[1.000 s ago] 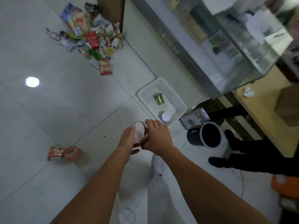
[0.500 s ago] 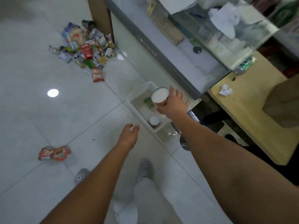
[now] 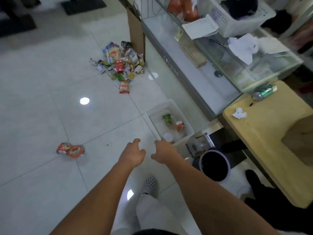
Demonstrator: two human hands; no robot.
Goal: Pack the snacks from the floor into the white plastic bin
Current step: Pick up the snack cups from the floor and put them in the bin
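Cup [image 3: 180, 125] now in bin [image 3: 158, 106], on side; right hand [image 3: 165, 151] empty.

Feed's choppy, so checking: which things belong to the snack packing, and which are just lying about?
Job: white plastic bin; heap of colourful snack packets; two orange snack packs on floor.
Lying about: black round wastebasket; green metal can; crumpled white tissue.

Both bare arms reach forward and down from the near edge, with the left hand [image 3: 133, 154] and right hand [image 3: 165, 151] side by side, just apart, backs up, fingers loosely curled, holding nothing.
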